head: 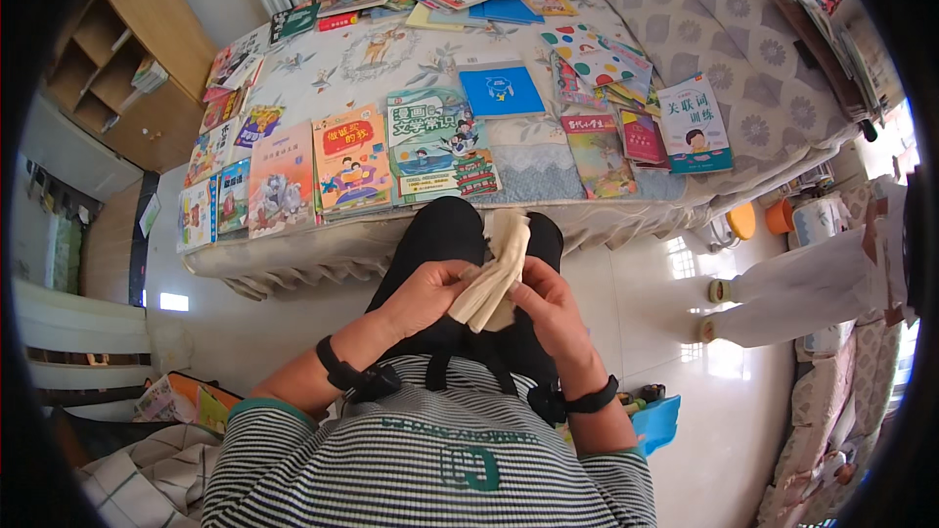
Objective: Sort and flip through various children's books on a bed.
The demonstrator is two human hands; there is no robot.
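Note:
Between both hands, above my lap, is a folded cream-coloured cloth [495, 271], creased lengthwise into loose strips; its exact material is hard to tell. My left hand [429, 293] pinches its left edge. From the other side my right hand [549, 304] grips it, with the thumb lying on the front and the other fingers partly hidden behind. Just beyond my knees, at the bed's near edge, lie a green comic-style book [440, 143], an orange picture book [352, 160] and a pink picture book [282, 180].
More books lie around the bed [352, 92], including a blue-covered one [502, 90] and a white-and-teal one [695, 125]. At right another person [807, 286] stands on the tiled floor. A blue plastic bin [656, 425] sits low right. Wooden shelves [110, 51] stand far left.

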